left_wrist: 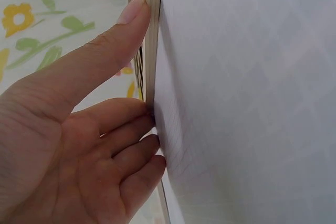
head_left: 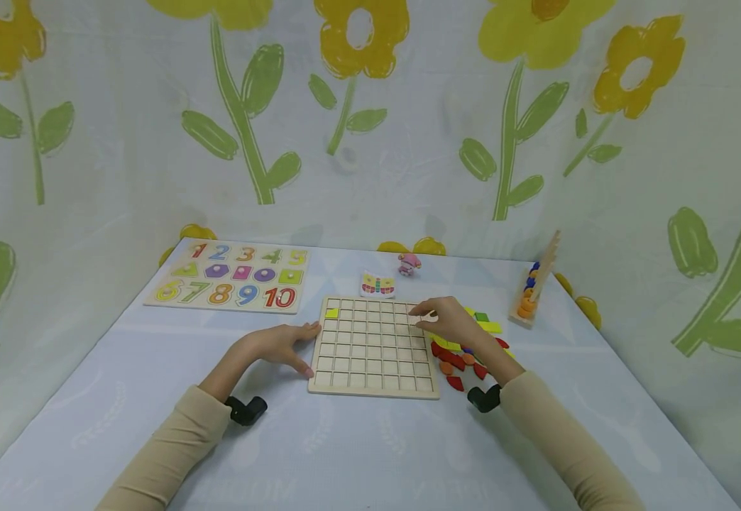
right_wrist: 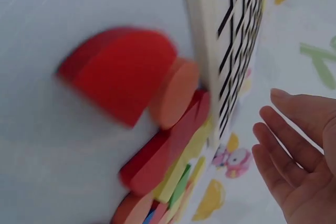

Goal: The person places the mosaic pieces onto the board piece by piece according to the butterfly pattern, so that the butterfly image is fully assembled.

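A wooden grid board lies flat on the table, and a yellow piece sits in its upper left cell. Along the board's left edge rests my left hand, its thumb and fingertips spread apart against the rim. In the left wrist view, the left thumb touches the board's side edge. My right hand hovers over the board's upper right part. Nothing shows between its loosely bent fingers in the right wrist view. Beside the board's right edge lie loose pieces, among them a red quarter-round piece and an orange disc.
A number puzzle board lies at the back left. Behind the grid board are a patterned card and a small pink figurine. At the back right stands a wooden rack with blue and orange beads. Flower-printed cloth surrounds the table.
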Motion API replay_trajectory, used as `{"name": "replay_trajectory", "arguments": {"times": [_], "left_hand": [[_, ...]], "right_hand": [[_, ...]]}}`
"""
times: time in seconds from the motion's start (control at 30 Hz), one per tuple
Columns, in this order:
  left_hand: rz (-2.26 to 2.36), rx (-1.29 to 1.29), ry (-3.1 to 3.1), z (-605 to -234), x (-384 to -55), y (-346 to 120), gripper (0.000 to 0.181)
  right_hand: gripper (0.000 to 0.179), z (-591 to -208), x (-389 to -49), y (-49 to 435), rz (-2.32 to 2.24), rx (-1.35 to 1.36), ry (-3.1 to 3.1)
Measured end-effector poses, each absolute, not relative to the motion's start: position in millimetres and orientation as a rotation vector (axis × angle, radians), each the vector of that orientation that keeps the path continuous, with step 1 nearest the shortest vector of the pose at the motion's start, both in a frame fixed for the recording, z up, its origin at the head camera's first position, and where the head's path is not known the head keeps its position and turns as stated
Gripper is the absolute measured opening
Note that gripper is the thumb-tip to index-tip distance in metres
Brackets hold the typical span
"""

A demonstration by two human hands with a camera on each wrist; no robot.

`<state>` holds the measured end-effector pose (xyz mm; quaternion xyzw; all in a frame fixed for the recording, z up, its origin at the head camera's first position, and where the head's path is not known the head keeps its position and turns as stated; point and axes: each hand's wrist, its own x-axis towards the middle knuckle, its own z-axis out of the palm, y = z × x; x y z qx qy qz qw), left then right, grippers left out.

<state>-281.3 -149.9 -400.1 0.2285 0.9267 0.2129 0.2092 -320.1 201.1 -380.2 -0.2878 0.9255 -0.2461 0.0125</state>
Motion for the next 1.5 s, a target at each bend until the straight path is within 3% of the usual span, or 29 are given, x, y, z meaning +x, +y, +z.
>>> {"name": "replay_trajectory", "arguments": {"times": [0.27,0.57,1.1,1.5], "left_hand": [[0.592,0.695,2.576,-401.3,-281.4,-152.4,0.099],[0.586,0.692,2.578,-401.0,-281.2,-152.1,0.099],[0.603,0.681,2.579,-399.2,-280.6,-151.4,0.098],[0.614,0.668,2.578,-398.5,-279.3,-151.7,0.099]], "right_hand": [[0.022,-392.3,-320.9,226.7,-0.720,-0.950,2.934],[0.013,-400.3,-324.8,235.9,-0.713,-0.820,2.897],[0.018,-400.8,-325.5,230.0,-0.638,-0.663,2.929],[0.022,-392.6,-328.1,227.4,-0.707,-0.691,2.987]]}}
